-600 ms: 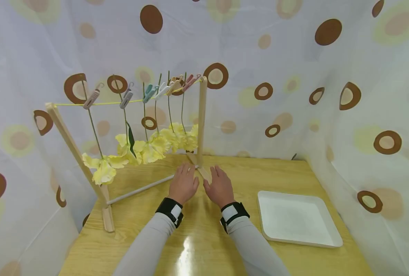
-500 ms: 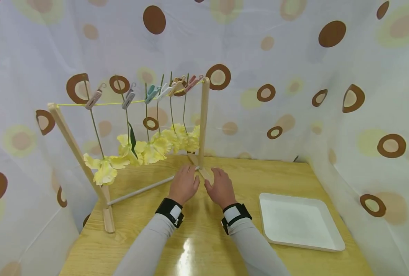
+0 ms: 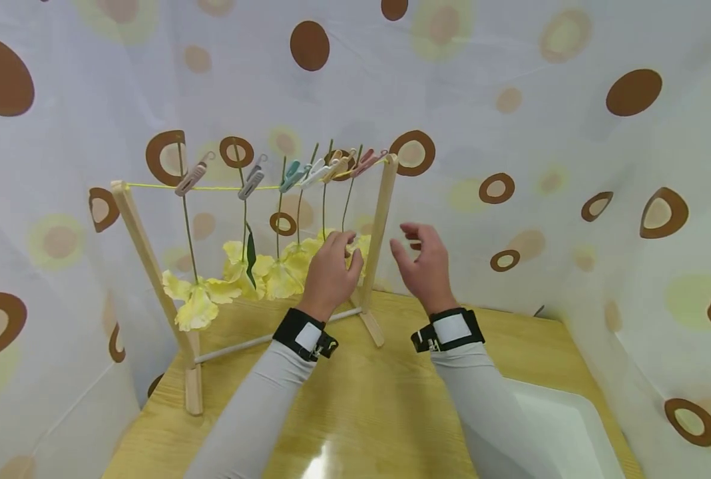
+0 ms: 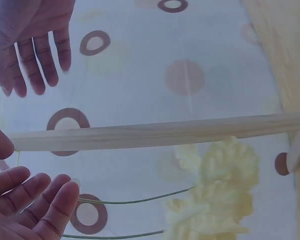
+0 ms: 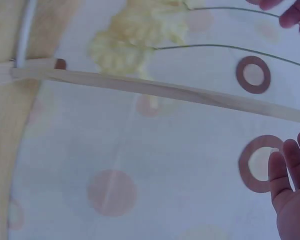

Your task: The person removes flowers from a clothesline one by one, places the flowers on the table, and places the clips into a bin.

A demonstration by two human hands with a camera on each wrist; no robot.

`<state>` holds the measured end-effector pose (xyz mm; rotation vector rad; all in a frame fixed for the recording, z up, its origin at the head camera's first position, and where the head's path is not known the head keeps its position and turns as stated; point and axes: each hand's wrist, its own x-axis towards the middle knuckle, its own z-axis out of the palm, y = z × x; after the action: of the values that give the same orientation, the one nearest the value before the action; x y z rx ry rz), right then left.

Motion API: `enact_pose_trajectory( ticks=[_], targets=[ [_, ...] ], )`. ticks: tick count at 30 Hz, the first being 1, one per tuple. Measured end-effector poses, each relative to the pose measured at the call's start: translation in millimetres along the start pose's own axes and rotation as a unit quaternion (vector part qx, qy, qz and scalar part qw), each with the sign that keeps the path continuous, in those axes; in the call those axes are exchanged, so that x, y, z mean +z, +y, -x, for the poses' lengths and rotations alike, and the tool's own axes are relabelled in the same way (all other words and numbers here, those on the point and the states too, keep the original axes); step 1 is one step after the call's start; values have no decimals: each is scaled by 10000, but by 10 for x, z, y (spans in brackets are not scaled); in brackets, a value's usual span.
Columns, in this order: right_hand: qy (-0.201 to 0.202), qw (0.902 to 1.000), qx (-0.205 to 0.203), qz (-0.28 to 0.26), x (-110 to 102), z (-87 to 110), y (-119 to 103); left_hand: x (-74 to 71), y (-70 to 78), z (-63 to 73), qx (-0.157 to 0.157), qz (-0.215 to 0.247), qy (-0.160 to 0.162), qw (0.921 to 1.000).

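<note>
In the head view, my left hand [image 3: 331, 276] is raised with bent, relaxed fingers, overlapping the yellow flowers at the rack's right end. My right hand [image 3: 425, 269] hovers right of the rack's wooden post [image 3: 382, 219], fingers loosely curved and holding nothing. Several yellow flowers [image 3: 198, 306] hang upside down by green stems from a yellow cord [image 3: 224, 189], each clipped with a pastel clothespin [image 3: 192, 179]. The left wrist view shows the fingers of my left hand [image 4: 35, 205] spread near a green stem [image 4: 135, 201]. Apart from the post, my right hand [image 5: 295, 200] shows at the right wrist view's edge.
A white tray [image 3: 571, 419] lies at the table's right, partly hidden by my right sleeve. The rack's second post [image 3: 152, 266] stands left, joined by a low white rod [image 3: 236, 348]. Spotted curtains [image 3: 451, 100] surround the wooden table [image 3: 355, 406].
Both hands have risen from the foot of the right post to about mid-post height, and the right hand has moved away rightward. The head view has shifted, with the tray now lower in it.
</note>
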<state>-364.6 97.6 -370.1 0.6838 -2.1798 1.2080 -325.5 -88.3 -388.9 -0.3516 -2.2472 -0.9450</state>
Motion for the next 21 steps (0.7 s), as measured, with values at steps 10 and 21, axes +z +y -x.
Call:
enact_pose_trajectory(
  ticks=[10, 21],
  targets=[
    [194, 9984, -521, 105, -174, -725, -211, -81, 44, -381, -293, 193, 342, 9988],
    [-199, 9970, -728, 159, -109, -1217, -281, 0, 8, -599, -702, 267, 265, 9968]
  ],
)
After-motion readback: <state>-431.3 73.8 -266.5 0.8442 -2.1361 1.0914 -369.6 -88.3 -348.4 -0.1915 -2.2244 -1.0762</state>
